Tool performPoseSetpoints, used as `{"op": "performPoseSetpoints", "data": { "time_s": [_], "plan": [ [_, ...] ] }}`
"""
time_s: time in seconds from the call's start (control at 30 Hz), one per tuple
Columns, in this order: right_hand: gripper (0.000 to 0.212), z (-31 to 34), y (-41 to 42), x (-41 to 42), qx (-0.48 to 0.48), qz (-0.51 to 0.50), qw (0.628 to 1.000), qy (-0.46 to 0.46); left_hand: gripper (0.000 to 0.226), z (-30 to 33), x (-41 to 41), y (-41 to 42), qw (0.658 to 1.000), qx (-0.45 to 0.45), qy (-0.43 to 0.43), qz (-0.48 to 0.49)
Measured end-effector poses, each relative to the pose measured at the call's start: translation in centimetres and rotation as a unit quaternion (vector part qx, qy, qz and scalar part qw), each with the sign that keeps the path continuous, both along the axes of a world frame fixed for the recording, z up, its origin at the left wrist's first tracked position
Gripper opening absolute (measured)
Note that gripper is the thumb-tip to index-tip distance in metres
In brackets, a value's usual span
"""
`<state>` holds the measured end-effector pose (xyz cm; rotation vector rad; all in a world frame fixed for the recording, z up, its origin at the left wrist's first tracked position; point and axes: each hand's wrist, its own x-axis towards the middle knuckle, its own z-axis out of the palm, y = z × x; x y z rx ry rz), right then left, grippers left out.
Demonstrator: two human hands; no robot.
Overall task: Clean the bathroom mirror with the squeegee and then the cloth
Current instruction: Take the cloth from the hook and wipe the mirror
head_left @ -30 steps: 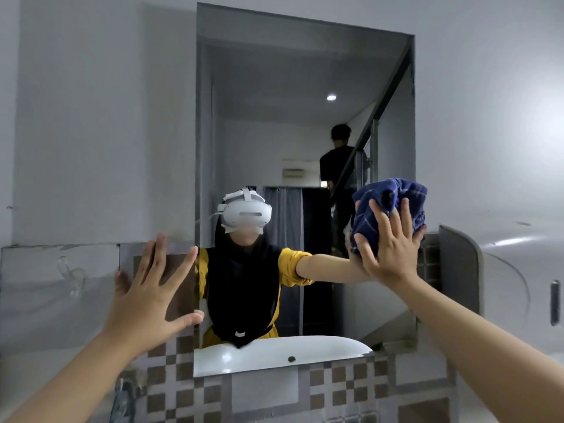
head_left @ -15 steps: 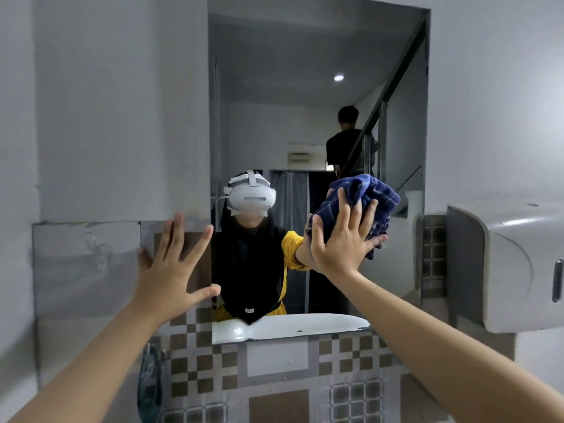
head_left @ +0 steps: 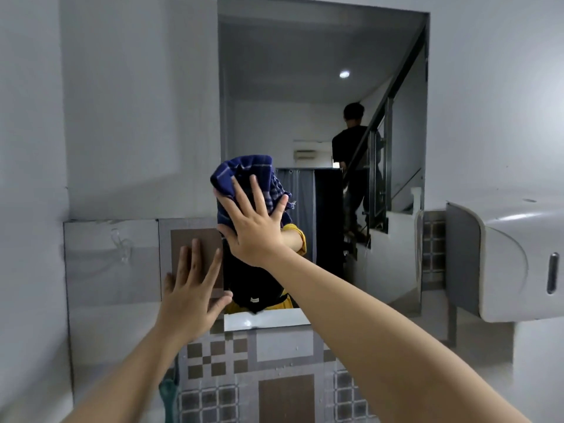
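Blue cloth point(head_left: 244, 175) pressed flat on mirror point(head_left: 323, 117) by right hand point(head_left: 256, 233), fingers spread; left hand point(head_left: 190, 297) splayed, braced on wall tile. Risk: unpinched cloth slipping, leaving smears.

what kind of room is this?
Likely a bathroom or washroom: a wall mirror set above patterned tiles, and a white wall dispenser to its right.

Your forearms are bare, no watch or rings. In the mirror, your reflection shows a yellow sleeve cuff point(head_left: 300, 239) and a black garment point(head_left: 253, 285).
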<state>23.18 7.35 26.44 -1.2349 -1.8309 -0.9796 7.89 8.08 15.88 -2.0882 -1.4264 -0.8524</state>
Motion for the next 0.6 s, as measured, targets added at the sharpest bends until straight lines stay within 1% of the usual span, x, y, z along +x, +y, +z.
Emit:
{"op": "performPoseSetpoints", "data": {
  "time_s": [0.07,0.13,0.2,0.23,0.33,0.4,0.6],
  "plan": [
    [0.061,-0.4,-0.1,1.3,0.004,-0.013,0.996,-0.09,0.09,-1.4,-0.1,0.0,1.0,0.005,0.026,-0.004],
    [0.06,-1.0,0.0,2.7,0.002,-0.019,0.983,-0.181,0.095,-1.9,-0.1,0.1,0.999,0.007,0.034,-0.008],
    [0.062,-1.5,0.0,4.0,0.003,-0.018,0.971,-0.237,0.099,-2.0,-0.1,0.2,0.999,0.01,0.028,-0.015],
    [0.062,-1.7,-0.1,4.6,0.005,-0.02,0.967,-0.254,0.098,-2.1,-0.1,0.3,0.999,0.009,0.025,-0.022],
    [0.06,-1.9,-0.4,6.7,0.01,-0.028,0.958,-0.285,0.087,-2.2,-0.3,0.4,0.999,0.007,0.021,-0.028],
    [0.059,-2.0,-0.6,8.3,0.012,-0.032,0.955,-0.295,0.086,-2.3,-0.2,0.6,1.0,0.01,0.017,-0.02],
    [0.063,-2.7,-1.4,14.8,0.035,-0.049,0.962,-0.267,0.086,-2.4,-0.1,0.8,1.0,0.02,0.015,-0.008]
  ]
}}
